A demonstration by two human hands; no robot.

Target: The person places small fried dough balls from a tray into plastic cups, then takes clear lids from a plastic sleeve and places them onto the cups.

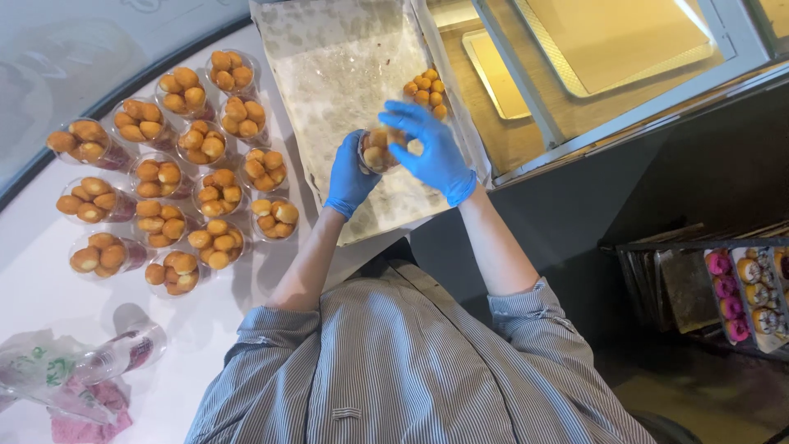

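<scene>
Both hands wear blue gloves. My left hand (349,177) grips a clear plastic cup (378,150) partly filled with small golden dough balls, held over a paper-lined tray (329,74). My right hand (431,148) rests on top of the cup, fingers curled over its mouth and on the dough balls there. A small heap of loose golden dough balls (426,89) lies at the tray's right edge, just beyond my right hand.
Several filled cups of dough balls (168,177) stand in rows on the white counter at left. A stack of empty cups in a plastic bag (99,362) lies on a pink cloth at bottom left. Glass display case with metal trays (608,41) top right; a rack of iced doughnuts (744,292) at far right.
</scene>
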